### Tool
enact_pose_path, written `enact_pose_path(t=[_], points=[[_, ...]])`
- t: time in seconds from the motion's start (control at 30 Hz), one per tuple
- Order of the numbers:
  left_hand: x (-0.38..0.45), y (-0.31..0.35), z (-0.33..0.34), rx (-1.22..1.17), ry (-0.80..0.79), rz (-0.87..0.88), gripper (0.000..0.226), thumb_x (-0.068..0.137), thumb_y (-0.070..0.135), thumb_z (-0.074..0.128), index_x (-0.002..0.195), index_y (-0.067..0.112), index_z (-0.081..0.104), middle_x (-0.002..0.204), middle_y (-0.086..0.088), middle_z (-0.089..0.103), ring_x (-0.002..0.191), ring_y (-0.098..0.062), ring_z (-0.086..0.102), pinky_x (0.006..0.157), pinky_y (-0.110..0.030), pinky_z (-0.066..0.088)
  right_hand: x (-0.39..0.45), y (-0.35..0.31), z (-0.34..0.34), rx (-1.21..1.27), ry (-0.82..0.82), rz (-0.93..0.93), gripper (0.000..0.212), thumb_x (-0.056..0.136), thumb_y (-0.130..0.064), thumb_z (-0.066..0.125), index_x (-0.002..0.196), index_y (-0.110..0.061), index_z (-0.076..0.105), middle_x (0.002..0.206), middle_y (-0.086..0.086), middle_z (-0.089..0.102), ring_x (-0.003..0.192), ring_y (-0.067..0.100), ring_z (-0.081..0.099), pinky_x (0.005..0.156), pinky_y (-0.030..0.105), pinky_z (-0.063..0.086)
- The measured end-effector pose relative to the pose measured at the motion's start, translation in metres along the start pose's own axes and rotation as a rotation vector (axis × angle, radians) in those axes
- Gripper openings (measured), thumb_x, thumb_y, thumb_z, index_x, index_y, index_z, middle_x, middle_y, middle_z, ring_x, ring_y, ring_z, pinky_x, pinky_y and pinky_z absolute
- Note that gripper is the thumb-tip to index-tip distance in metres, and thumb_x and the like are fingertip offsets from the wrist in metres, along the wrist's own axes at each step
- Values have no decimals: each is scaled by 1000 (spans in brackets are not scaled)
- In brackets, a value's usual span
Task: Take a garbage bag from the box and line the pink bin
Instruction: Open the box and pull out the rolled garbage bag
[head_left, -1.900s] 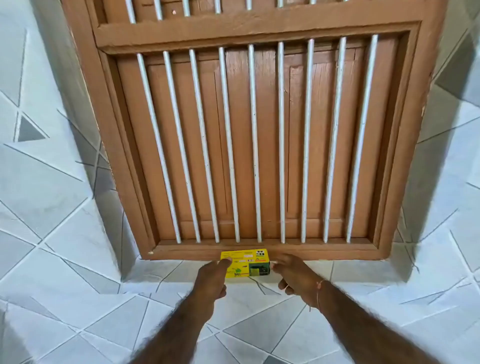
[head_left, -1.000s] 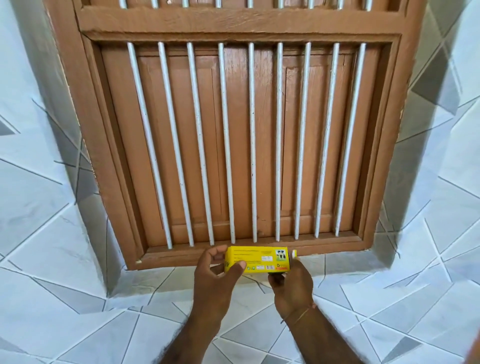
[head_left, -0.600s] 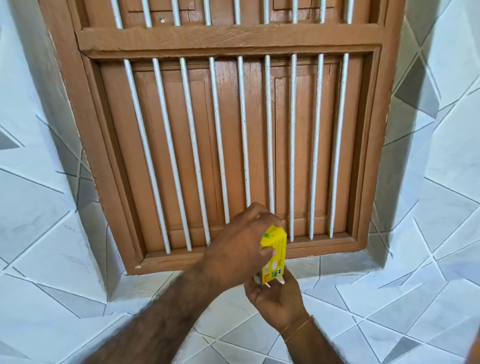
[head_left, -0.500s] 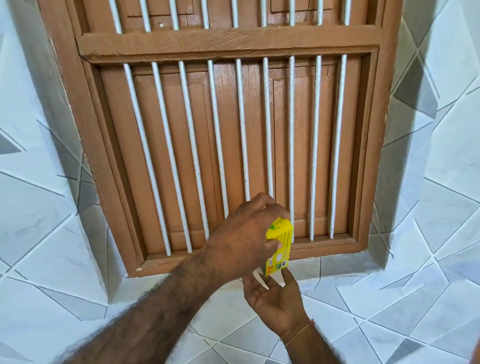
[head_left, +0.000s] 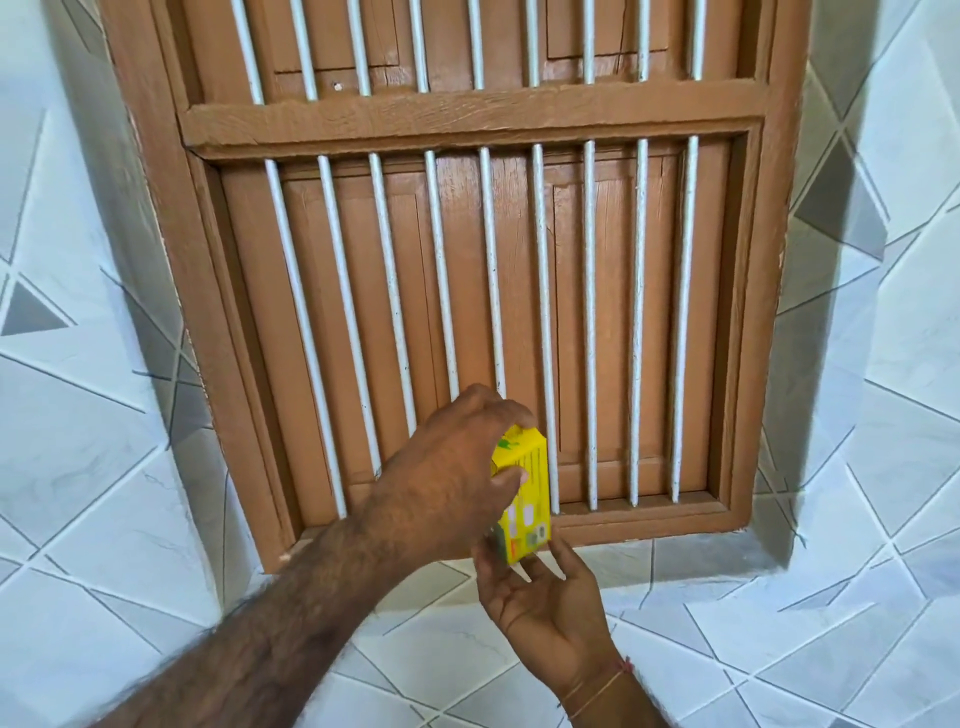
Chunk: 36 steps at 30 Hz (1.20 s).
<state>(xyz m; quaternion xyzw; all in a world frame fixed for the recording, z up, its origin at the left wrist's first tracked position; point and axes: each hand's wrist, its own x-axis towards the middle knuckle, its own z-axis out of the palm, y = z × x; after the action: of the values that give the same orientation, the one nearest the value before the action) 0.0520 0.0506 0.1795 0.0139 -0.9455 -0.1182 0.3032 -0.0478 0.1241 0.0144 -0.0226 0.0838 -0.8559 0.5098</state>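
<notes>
A small yellow garbage bag box (head_left: 530, 499) stands on end in front of the window sill, held between both hands. My left hand (head_left: 447, 483) wraps its upper part from the left, fingers curled over the top and thumb across the front. My right hand (head_left: 540, 592) cups the box's lower end from below, palm up, fingers spread under it. Whether the box is opened cannot be told. No garbage bag and no pink bin are in view.
A brown wooden window (head_left: 467, 291) with white vertical bars (head_left: 540, 322) and closed shutters fills the wall ahead. Its sill (head_left: 649, 525) lies just behind the box. White and grey tiled wall (head_left: 857, 467) surrounds the frame.
The box came off the sill and was turned from lying flat to standing on end. My left hand moved over its top; my right hand dropped beneath it.
</notes>
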Motion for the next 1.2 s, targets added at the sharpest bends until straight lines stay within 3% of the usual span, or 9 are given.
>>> enact_pose_path(t=[0.23, 0.3, 0.4, 0.53, 0.6, 0.8, 0.97, 1.07, 1.2], points=[[3, -15, -9, -241, 122, -140, 38, 76, 18, 75, 111, 29, 64, 110, 6, 60, 95, -7, 58, 84, -20, 48, 8, -13, 0, 14, 48, -161, 75, 11, 14, 90, 83, 11, 70, 87, 28, 71, 81, 39, 67, 49, 35, 58], [-3, -37, -9, -456, 207, -281, 35, 75, 8, 76, 108, 20, 68, 104, 1, 65, 88, -6, 60, 72, -11, 48, 3, -24, -5, -53, 143, -216, 58, 29, 17, 86, 83, 12, 66, 74, 25, 72, 60, 33, 70, 44, 29, 56], [-25, -89, 16, -657, 386, -627, 20, 78, 5, 75, 95, 13, 70, 89, -6, 69, 81, -18, 63, 67, -26, 51, -8, -50, -19, -141, 412, -362, 5, 87, 6, 54, 84, 3, 55, 76, 20, 63, 57, 27, 66, 39, 24, 54], [-59, -143, 88, -1004, 313, -1101, 7, 82, 8, 70, 87, 11, 67, 86, -16, 66, 73, -25, 61, 67, -32, 49, -25, -77, -32, -322, 505, -543, 14, 96, 0, 47, 87, -8, 53, 88, 13, 51, 76, 24, 55, 46, 24, 55], [-66, -156, 116, -1032, 307, -1166, 11, 83, 8, 70, 77, 12, 62, 81, -15, 59, 72, -25, 55, 65, -30, 44, -32, -78, -30, -412, 491, -589, 12, 95, 1, 49, 93, -10, 55, 86, 11, 53, 76, 23, 55, 47, 24, 56], [-53, -169, 162, -707, 359, -1097, 27, 80, 14, 74, 59, 11, 57, 62, -10, 51, 66, -27, 51, 65, -32, 34, -47, -66, -25, -579, 534, -602, 14, 90, -2, 60, 100, -11, 55, 87, 13, 60, 78, 28, 60, 51, 27, 57], [-51, -169, 163, -132, 163, -954, 37, 84, 42, 53, 85, 9, 71, 93, -12, 73, 92, -36, 66, 78, -36, 51, -54, -48, -28, -667, 615, -630, 17, 86, -6, 67, 99, -10, 56, 92, 17, 62, 79, 30, 61, 59, 30, 55], [-60, -123, 149, -482, 228, -713, 19, 87, 35, 61, 83, 19, 70, 86, 1, 71, 87, -20, 65, 73, -27, 47, -52, -32, -26, -770, 660, -650, 17, 83, -8, 71, 90, -12, 57, 90, 17, 61, 77, 29, 61, 56, 29, 54], [-77, -57, 143, -756, -355, -406, 34, 74, 47, 66, 103, 27, 67, 85, 10, 67, 79, -5, 64, 65, -15, 47, -44, -6, -19, -946, 689, -673, 18, 81, -10, 73, 87, -12, 56, 86, 19, 62, 70, 30, 63, 52, 30, 53]])
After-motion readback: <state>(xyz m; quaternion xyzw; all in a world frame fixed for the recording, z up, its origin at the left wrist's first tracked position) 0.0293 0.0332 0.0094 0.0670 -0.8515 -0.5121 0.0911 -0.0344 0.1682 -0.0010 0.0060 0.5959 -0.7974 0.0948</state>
